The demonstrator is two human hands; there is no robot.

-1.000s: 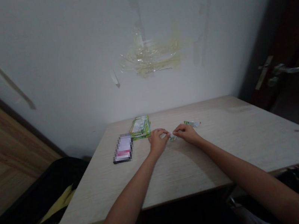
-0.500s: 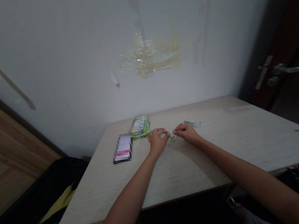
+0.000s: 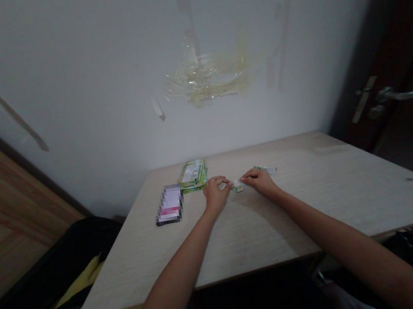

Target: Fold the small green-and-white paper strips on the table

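Note:
Between my two hands is a small white-and-green printed piece point(image 3: 238, 186), perhaps a wrapper or sticker; its exact kind is too small to tell. My left hand point(image 3: 217, 193) pinches its left edge between thumb and finger. At its right edge, the fingertips of my right hand point(image 3: 260, 181) are pressed together on it. Just behind my right hand lies a narrow green-and-white strip point(image 3: 268, 169), partly hidden by the fingers. A stack of green printed packets point(image 3: 193, 174) lies beyond my left hand, to its left.
A phone point(image 3: 170, 205) with a blurred screen lies left of my left hand. The pale wooden table point(image 3: 252, 246) meets a wall point(image 3: 109, 86) with old tape point(image 3: 210, 80) on it. A dark door with a metal handle point(image 3: 408, 92) stands at the right.
My hands have moved slightly apart. More of the small printed piece shows between them, looking flatter and wider. The phone and the stack have stayed put.

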